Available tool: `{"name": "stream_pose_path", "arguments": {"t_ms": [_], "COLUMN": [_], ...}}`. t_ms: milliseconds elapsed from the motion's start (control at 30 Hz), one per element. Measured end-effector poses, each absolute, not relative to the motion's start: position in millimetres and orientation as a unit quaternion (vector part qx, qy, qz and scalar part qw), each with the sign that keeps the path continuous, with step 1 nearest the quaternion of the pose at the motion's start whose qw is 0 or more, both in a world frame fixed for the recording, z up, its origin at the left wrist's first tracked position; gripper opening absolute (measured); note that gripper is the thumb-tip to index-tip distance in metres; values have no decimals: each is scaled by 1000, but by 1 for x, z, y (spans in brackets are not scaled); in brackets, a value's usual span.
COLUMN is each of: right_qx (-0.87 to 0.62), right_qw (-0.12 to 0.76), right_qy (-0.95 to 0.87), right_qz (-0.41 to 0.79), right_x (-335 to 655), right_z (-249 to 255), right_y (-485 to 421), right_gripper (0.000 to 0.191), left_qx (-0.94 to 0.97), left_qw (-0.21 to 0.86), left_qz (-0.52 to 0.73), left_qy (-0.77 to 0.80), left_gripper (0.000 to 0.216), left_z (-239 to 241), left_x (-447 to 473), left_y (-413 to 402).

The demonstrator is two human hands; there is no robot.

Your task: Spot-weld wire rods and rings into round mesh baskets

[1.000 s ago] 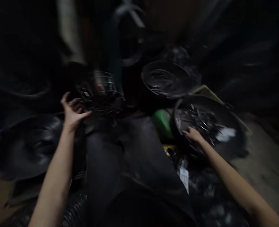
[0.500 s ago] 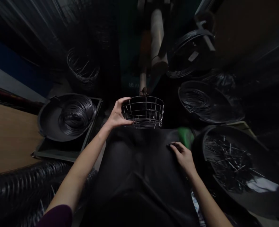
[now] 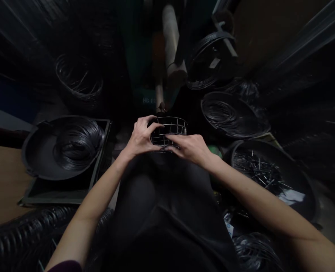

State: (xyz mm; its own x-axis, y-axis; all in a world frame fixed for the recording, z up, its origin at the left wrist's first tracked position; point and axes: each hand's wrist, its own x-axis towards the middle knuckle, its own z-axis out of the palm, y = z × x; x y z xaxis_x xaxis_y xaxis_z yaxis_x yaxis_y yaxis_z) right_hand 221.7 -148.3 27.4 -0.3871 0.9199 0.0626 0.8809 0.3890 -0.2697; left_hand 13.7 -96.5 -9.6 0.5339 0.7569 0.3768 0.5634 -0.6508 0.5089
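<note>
A small round wire cage (image 3: 171, 126) of thin metal bars rests at my knees, in the middle of the view. My left hand (image 3: 141, 136) grips its left rim, fingers curled over the top ring. My right hand (image 3: 189, 148) lies against the cage's front right side, fingers pressed onto the lower bars; I cannot make out whether they pinch a wire piece. My lap (image 3: 167, 196) in dark trousers fills the space below.
A dark pan (image 3: 34, 162) with a wire coil (image 3: 78, 139) sits left on a tray. Right, a pan (image 3: 303, 189) holds several short cut wires (image 3: 258, 172); another pan with coiled wire (image 3: 227, 113) lies behind. Wire spools and a cardboard tube (image 3: 171, 41) stand beyond.
The view has steadied and turned left. My right hand left the pan of cut wires, crossed my lap and came onto the cage. My left hand kept hold of the cage.
</note>
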Motion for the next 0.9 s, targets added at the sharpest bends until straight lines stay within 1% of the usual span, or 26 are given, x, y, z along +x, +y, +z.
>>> {"name": "stream_pose_path", "arguments": {"t_ms": [67,167,300,467,567,733,800,900], "right_qx": [-521,-504,-505,-498,-500,-494,-498,-528], "right_qw": [55,41,53,63,78,80,97,149], "right_qy": [-851,-863,-860,-863,-861,-861,-857,-831], "right_qz": [37,-13,-45,-51,-49,-84,-91,-89], "right_x": [221,223,226,227,227,226,226,229], "right_z": [28,33,38,38,37,35,35,33], "right_y": [-151,-148,-137,-126,-121,-117,-120,-128], "right_gripper": [36,35,35,35,34,31,30,29], "left_qx": [848,838,836,832,831,835,836,838], "left_qw": [180,191,188,182,181,181,186,192], "left_qz": [303,312,327,336,338,326,321,324], "left_qy": [395,404,399,402,402,405,404,395], "left_gripper": [68,68,68,70,69,70,70,68], "left_z": [-10,-9,-7,-4,-1,3,3,4], "left_x": [13,14,17,17,16,15,15,14], "left_y": [-94,-88,-78,-69,-66,-62,-60,-57]}}
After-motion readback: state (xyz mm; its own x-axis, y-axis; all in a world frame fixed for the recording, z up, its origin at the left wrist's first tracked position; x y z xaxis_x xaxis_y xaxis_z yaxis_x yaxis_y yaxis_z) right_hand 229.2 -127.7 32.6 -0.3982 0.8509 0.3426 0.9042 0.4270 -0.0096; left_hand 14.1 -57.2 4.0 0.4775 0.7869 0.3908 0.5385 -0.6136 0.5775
